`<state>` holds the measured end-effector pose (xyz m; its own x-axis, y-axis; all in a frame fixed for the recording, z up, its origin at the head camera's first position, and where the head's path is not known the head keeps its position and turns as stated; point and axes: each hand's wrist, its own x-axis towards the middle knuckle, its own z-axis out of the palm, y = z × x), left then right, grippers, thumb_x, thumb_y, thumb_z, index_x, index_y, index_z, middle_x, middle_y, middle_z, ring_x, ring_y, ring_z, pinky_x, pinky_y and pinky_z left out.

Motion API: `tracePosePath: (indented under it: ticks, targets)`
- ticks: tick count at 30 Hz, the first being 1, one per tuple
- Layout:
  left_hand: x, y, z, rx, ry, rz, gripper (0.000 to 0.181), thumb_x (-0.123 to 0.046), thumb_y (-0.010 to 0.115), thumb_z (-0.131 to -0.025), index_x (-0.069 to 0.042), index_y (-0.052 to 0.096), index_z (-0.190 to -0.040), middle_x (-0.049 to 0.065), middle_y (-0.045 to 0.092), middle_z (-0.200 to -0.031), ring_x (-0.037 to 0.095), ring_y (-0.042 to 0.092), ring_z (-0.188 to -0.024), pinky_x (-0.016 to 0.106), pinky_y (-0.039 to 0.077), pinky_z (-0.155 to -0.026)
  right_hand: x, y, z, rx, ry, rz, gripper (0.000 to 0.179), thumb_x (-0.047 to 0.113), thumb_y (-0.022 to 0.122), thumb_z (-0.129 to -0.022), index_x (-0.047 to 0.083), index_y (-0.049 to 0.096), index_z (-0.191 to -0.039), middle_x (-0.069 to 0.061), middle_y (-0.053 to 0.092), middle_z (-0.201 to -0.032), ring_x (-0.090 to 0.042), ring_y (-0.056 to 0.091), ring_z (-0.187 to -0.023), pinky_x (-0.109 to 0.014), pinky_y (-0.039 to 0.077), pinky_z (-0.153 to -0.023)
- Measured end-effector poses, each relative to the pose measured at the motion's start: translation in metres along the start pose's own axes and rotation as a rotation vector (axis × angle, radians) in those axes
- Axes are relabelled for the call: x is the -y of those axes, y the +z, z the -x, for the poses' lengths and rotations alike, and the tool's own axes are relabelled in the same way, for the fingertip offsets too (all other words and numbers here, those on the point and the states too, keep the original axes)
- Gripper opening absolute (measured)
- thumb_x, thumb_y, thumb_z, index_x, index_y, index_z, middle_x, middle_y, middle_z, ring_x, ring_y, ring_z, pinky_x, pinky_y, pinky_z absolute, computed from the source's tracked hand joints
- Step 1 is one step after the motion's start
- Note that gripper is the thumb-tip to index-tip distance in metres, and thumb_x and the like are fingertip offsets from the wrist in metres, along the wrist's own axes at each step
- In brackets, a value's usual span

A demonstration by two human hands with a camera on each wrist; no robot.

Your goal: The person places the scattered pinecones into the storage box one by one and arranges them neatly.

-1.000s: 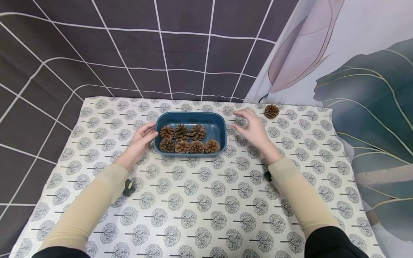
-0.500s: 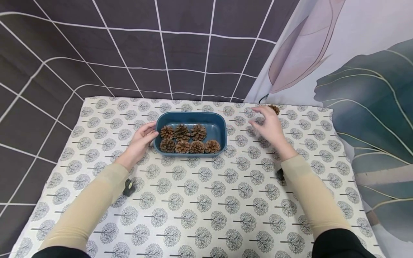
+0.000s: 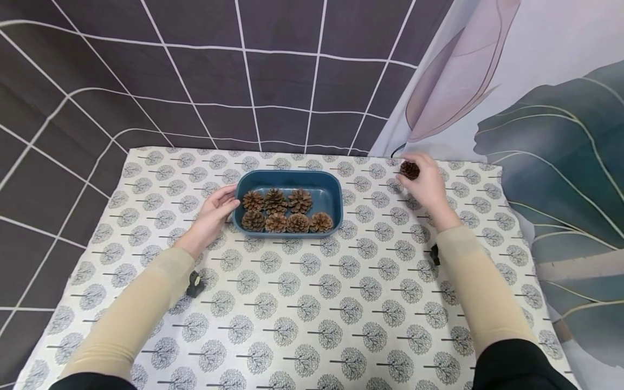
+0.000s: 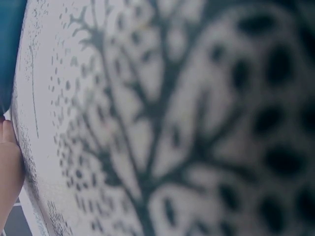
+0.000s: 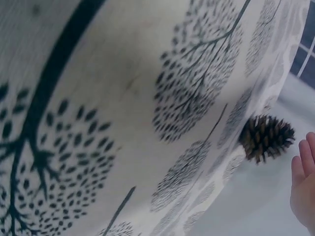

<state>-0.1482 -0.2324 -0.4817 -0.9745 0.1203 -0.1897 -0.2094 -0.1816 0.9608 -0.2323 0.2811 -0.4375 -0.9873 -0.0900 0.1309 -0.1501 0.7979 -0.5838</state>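
My left hand (image 3: 211, 215) rests against the left end of a blue plastic tub (image 3: 336, 216), fingers and thumb fairly straight along its outer wall. Inside the tub lie several brown pine cones (image 3: 275, 222) in two rows. At the table's back right, my right hand (image 3: 428, 181) is around a single pine cone (image 3: 409, 170), its thumb and fingers on either side. In the right wrist view, a gap shows between that pine cone (image 5: 268, 139) and the visible fingers (image 5: 306, 152). The left wrist view catches only a sliver of the hand (image 4: 9, 172) and tub (image 4: 9, 49).
A white tablecloth (image 3: 312, 303) printed with grey trees covers the table. Behind it hangs a dark cloth (image 3: 205, 76) with white grid lines. A leaf-patterned curtain (image 3: 575, 179) hangs at the right. A small dark device (image 3: 195, 284) sits under the left wrist.
My right hand has moved right and back, from beside the tub to around the lone pine cone. The left hand and the tub have stayed in place.
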Motion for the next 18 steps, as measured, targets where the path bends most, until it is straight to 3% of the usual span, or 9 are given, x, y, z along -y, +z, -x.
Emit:
tracePosePath:
  ticks: [14,18]
  targets:
    - [0.001,-0.001,0.000,0.008,0.001,-0.021,0.043,0.004,0.053,-0.105,-0.012,0.055,-0.145,-0.020,0.062,-0.126,0.000,0.057,-0.124,0.012,0.047,-0.114,-0.021,-0.002,-0.009,0.006,0.076,0.045,0.063,0.012,0.079,-0.094,0.003,0.053,-0.150,-0.025,0.043,-0.163,-0.051,0.038,-0.151,-0.071,0.024,-0.131]
    - [0.003,-0.001,0.000,0.005,0.010,-0.012,0.041,0.005,0.052,-0.105,-0.017,0.058,-0.140,-0.020,0.063,-0.125,0.000,0.058,-0.123,0.010,0.048,-0.110,-0.024,0.000,-0.012,0.026,0.085,0.064,0.065,0.013,0.079,-0.094,0.002,0.052,-0.151,-0.025,0.043,-0.164,-0.051,0.038,-0.151,-0.072,0.025,-0.130]
